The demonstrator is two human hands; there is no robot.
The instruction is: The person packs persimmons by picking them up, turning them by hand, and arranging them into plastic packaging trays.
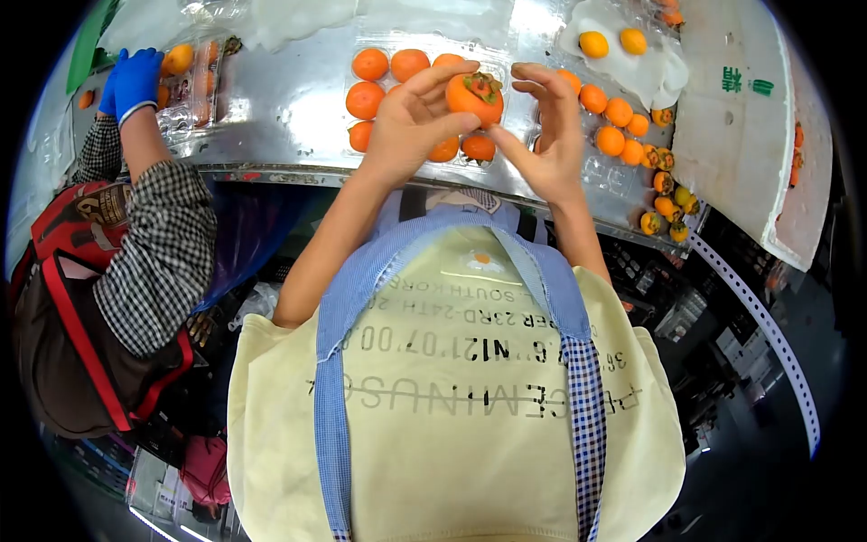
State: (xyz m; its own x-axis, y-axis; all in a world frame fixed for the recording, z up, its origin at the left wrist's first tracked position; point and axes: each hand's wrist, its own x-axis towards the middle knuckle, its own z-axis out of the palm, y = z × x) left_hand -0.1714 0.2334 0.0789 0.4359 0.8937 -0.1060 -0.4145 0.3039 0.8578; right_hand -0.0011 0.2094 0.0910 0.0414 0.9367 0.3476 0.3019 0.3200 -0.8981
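Observation:
Over the metal table, my left hand [408,125] grips an orange persimmon [473,101] between thumb and fingers, its leafy green-brown top tilted up toward me. My right hand [549,134] is just right of the fruit, fingers curved and spread apart. Its thumb tip comes close to the fruit's lower side; whether they touch I cannot tell. Beneath my left hand lies a clear plastic tray [354,65] holding several persimmons [365,99] in rows, partly hidden by my hands.
Several loose persimmons [610,141] lie right of my right hand, some at the table's edge. White foam sheeting [578,25] carries two more. A pale board [733,117] stands at far right. On the left, a co-worker's blue-gloved hands [135,83] are beside another clear tray [191,116].

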